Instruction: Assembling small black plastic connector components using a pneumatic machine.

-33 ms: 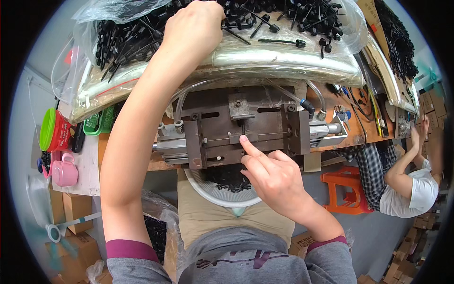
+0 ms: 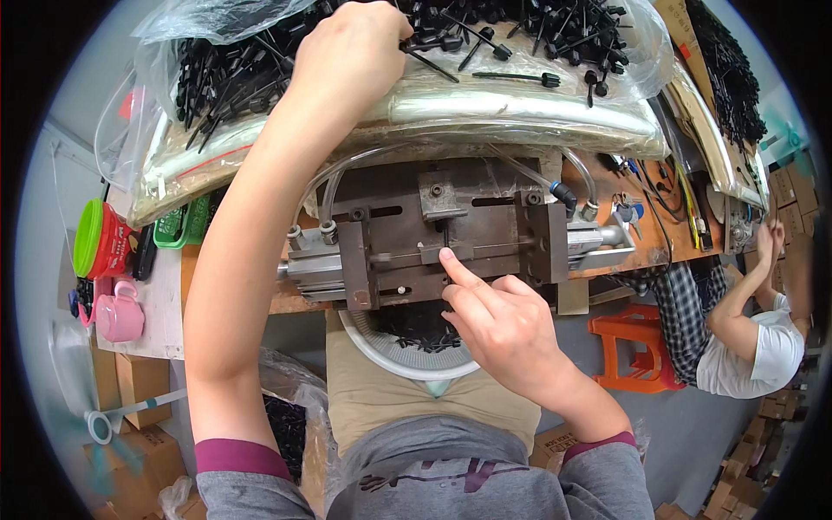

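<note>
My left hand (image 2: 351, 50) is curled at the near edge of a heap of black plastic parts (image 2: 576, 39), each with a thin stem and a ribbed head. Its fingertips are mostly hidden, so what they grip cannot be made out. My right hand (image 2: 507, 325) has its index finger stretched out onto a small block (image 2: 431, 253) in the middle of a dark metal fixture (image 2: 407, 186). A thin dark stem (image 2: 445, 230) stands just beyond that fingertip. The other fingers of this hand are loosely bent and hold nothing visible.
Pneumatic cylinders (image 2: 316, 270) with clear hoses flank the fixture. Below it, a white basket (image 2: 360, 342) of black pieces rests at my lap. A pink cup (image 2: 119, 312) and a red tub (image 2: 113, 243) stand left. Another person (image 2: 750, 347) works at right by an orange stool (image 2: 628, 347).
My left hand has shifted slightly left at the heap. A rod at the fixture's left side now looks blurred. My right hand stays in place.
</note>
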Action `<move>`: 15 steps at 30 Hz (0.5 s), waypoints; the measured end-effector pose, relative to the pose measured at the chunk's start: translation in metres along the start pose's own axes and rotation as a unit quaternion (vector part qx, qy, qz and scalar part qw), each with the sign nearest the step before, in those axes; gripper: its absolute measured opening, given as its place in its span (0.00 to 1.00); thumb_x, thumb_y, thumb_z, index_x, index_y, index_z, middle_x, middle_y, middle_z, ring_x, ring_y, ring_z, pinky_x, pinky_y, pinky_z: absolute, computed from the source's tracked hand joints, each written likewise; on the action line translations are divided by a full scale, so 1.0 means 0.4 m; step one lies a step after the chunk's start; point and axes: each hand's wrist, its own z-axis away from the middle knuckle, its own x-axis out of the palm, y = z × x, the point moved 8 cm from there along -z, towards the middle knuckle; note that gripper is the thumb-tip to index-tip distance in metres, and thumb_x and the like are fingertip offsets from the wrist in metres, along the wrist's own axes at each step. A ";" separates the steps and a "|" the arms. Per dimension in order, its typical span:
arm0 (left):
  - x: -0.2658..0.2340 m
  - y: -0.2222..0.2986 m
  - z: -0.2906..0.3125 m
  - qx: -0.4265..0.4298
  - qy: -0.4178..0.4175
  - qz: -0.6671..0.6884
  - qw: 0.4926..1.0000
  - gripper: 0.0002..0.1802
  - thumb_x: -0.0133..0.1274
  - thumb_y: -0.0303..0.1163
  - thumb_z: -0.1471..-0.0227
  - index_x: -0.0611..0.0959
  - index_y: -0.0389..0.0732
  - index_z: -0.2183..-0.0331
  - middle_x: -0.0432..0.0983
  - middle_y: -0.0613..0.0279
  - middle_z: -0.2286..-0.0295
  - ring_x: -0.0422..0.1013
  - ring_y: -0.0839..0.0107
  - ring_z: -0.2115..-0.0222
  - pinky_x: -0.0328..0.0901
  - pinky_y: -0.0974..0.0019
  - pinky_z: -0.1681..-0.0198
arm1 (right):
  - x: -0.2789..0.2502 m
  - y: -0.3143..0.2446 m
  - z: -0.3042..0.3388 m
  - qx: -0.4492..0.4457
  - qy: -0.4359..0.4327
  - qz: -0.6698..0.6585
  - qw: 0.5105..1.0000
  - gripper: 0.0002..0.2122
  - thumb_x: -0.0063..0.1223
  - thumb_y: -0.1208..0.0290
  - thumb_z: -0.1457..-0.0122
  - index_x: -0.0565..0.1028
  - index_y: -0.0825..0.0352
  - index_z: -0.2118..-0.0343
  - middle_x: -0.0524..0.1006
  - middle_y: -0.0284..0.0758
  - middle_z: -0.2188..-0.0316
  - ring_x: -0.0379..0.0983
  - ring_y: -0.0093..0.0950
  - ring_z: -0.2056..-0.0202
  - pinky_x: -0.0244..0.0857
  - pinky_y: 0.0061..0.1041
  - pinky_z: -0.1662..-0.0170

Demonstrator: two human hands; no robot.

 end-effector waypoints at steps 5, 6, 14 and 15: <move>-0.098 0.071 0.092 0.138 0.028 0.165 0.976 0.08 0.62 0.21 0.52 0.88 0.39 0.66 0.83 0.57 0.69 0.79 0.62 0.68 0.72 0.64 0.64 | -0.050 0.065 -0.010 0.128 0.006 -0.217 0.968 0.14 0.72 0.74 0.50 0.79 0.69 0.61 0.81 0.40 0.49 0.79 0.23 0.68 0.70 0.22 0.62; -0.124 0.100 0.133 0.184 0.044 0.191 0.963 0.12 0.63 0.19 0.51 0.89 0.41 0.63 0.84 0.61 0.67 0.80 0.69 0.69 0.72 0.69 0.66 | -0.050 0.093 0.002 0.211 0.003 -0.337 0.918 0.15 0.66 0.76 0.43 0.77 0.72 0.53 0.81 0.42 0.52 0.79 0.21 0.67 0.72 0.21 0.61; -0.141 0.225 0.366 0.246 -0.002 0.235 0.940 0.17 0.59 0.27 0.61 0.86 0.30 0.64 0.82 0.51 0.64 0.80 0.62 0.70 0.76 0.65 0.69 | -0.073 0.090 0.000 0.165 0.084 -0.661 0.727 0.17 0.65 0.92 0.49 0.79 0.77 0.55 0.78 0.43 0.55 0.79 0.29 0.56 0.78 0.25 0.51; -0.141 0.222 0.377 0.241 -0.008 0.243 0.940 0.18 0.59 0.27 0.61 0.86 0.30 0.63 0.82 0.50 0.63 0.81 0.62 0.70 0.76 0.65 0.69 | -0.066 0.088 0.011 0.180 0.080 -0.654 0.731 0.16 0.67 0.91 0.51 0.80 0.76 0.58 0.78 0.42 0.57 0.80 0.28 0.57 0.80 0.24 0.54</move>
